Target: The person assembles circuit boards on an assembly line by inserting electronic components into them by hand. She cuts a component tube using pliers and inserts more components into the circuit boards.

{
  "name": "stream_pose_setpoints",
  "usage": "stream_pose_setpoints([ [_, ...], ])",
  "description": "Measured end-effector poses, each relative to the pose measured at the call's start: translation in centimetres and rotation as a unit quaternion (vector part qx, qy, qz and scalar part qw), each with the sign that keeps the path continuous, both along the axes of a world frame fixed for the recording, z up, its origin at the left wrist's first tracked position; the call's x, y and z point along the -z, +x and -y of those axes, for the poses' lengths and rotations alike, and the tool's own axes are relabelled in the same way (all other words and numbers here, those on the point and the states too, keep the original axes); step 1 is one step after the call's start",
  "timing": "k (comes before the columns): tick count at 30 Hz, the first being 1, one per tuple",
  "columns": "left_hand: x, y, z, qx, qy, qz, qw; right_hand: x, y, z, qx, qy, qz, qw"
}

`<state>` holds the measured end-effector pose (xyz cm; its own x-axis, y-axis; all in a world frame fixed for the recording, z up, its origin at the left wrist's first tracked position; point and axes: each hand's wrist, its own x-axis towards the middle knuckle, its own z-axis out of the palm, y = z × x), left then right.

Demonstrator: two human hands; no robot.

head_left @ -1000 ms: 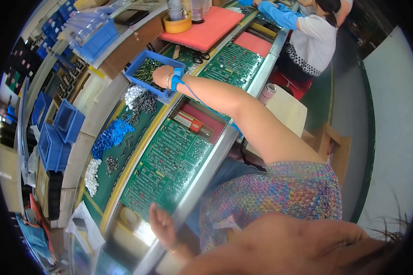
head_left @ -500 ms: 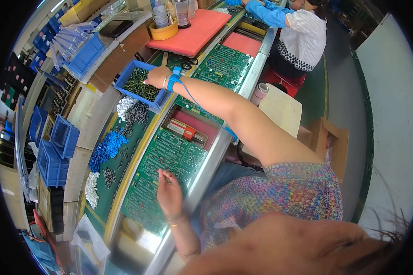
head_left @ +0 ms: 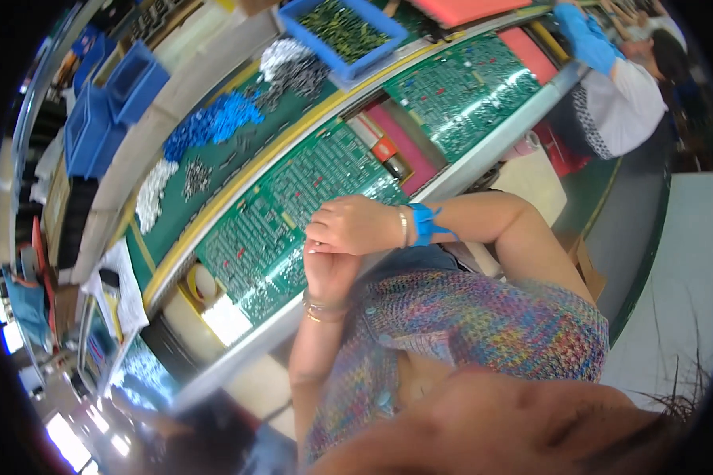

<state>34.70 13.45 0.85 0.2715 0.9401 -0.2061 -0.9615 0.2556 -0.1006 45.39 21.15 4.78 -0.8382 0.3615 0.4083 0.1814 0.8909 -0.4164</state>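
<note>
My right hand [head_left: 356, 226], with a blue strap on its wrist, lies over my left hand [head_left: 330, 277]. They touch above the near edge of a green circuit board [head_left: 253, 214] fitted with many small parts. The right fingers are closed and curled down; whatever they hold is hidden. Most of the left fingers are covered by the right hand, so their state does not show. Beyond the board, a blue bin [head_left: 372, 59] holds many small dark green parts [head_left: 341, 32].
Piles of white parts [head_left: 154, 194], blue parts [head_left: 214, 123] and grey parts [head_left: 297, 79] lie along the green bench. Another circuit board [head_left: 459, 95] is farther right on the rail. A co-worker [head_left: 622, 111] sits at the far right. Blue bins [head_left: 95, 131] stand at left.
My right hand has left the bin of dark green parts and come back to my left hand. The view has turned, and the left hand now lies partly under the right.
</note>
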Motion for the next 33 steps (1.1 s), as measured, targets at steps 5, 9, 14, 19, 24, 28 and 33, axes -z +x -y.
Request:
stream_pose_setpoints([
  [5, 0.2, 0.0, 1.7, -0.015, -0.06, -0.043, 0.997, -0.3, 0.9, 1.4, -0.05, 0.001, -0.046, 0.998],
  [9, -0.8, 0.6, 1.9, 0.0, -0.071, -0.026, 0.997, -0.3, 2.0, 2.0, -0.071, -0.023, 0.007, 0.997],
  [14, 0.0, 0.9, 2.1, -0.013, -0.028, -0.012, 0.999, -1.3, 2.5, 1.9, -0.039, 0.008, 0.026, 0.999],
  [19, -0.7, 1.9, 2.2, -0.008, -0.072, -0.018, 0.997, -0.7, 2.8, 1.4, -0.027, -0.094, 0.012, 0.995],
  [24, -0.1, 1.9, 1.5, -0.056, -0.055, -0.017, 0.997, -1.1, 2.9, 1.1, 0.093, -0.385, -0.163, 0.904],
  [28, -0.4, 1.7, 1.5, -0.072, -0.08, -0.067, 0.992, -1.6, 4.2, -0.5, 0.028, -0.15, -0.054, 0.987],
  [33, -0.8, 1.4, 1.4, -0.068, -0.027, -0.02, 0.997, -1.1, 3.7, 0.6, 0.015, -0.083, -0.022, 0.996],
])
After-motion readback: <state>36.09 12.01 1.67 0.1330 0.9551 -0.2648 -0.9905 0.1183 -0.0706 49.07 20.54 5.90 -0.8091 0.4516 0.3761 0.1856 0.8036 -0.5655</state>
